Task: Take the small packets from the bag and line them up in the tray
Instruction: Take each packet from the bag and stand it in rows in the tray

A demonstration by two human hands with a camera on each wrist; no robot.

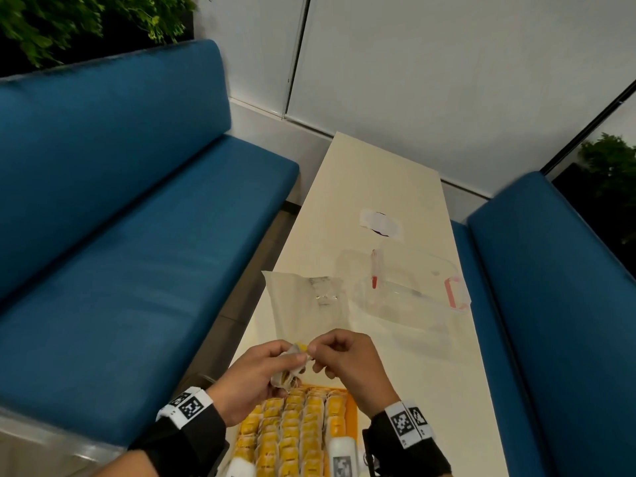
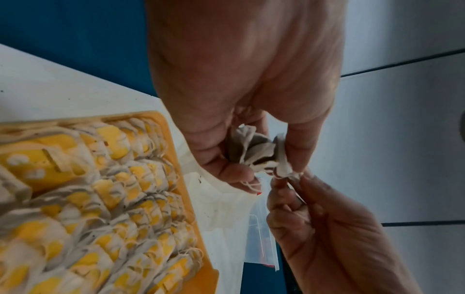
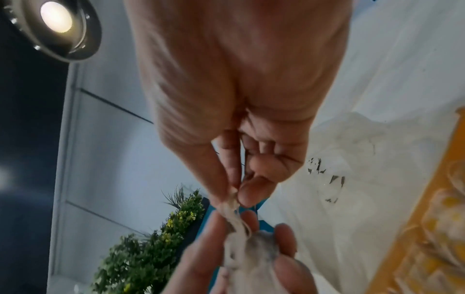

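I count two hands at work above the tray. My left hand curls round a small bunch of packets; how many I cannot tell, they are crumpled together. My right hand pinches one corner of that bunch between thumb and fingertip. In the orange tray I make out four rows of yellow packets; its near end is cut off by the frame. One emptied paper bag lies flat on the table beyond my hands, and one clear zip bag beside it, its contents hard to read.
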